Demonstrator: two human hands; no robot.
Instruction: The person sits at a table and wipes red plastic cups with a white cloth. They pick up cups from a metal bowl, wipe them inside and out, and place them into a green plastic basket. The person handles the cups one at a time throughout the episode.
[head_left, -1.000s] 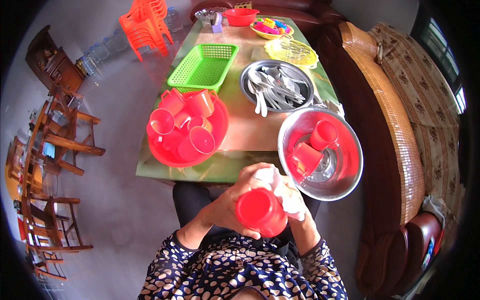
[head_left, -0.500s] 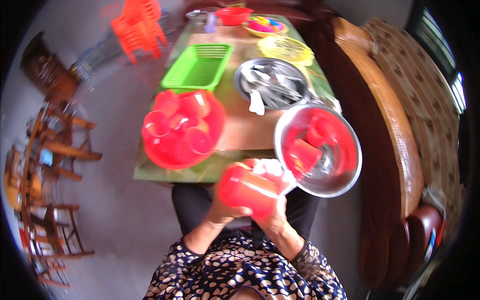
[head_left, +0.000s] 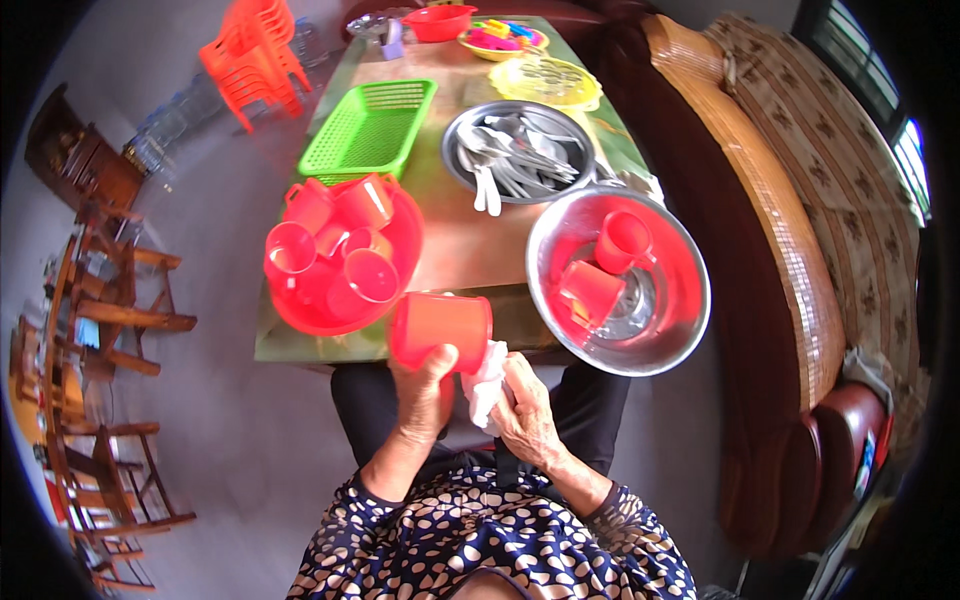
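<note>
My left hand (head_left: 425, 392) grips a red plastic cup (head_left: 440, 327) lying on its side just in front of the table edge. My right hand (head_left: 525, 405) holds a white cloth (head_left: 487, 380) pressed against the cup's open end. To the left of the cup, a red tray (head_left: 400, 232) carries several red cups (head_left: 335, 240). To the right, a steel bowl (head_left: 670, 330) holds two more red cups (head_left: 610, 265).
A steel tray of spoons (head_left: 515, 150), a green basket (head_left: 370, 128), a yellow dish (head_left: 545, 80) and a red bowl (head_left: 440, 20) lie farther along the table. A brown sofa (head_left: 790, 230) runs along the right. Wooden chairs (head_left: 100, 310) and stacked orange stools (head_left: 255, 55) stand on the left.
The cup has been lowered and turned onto its side toward the red tray. The cloth now sits at the cup's mouth instead of beside it.
</note>
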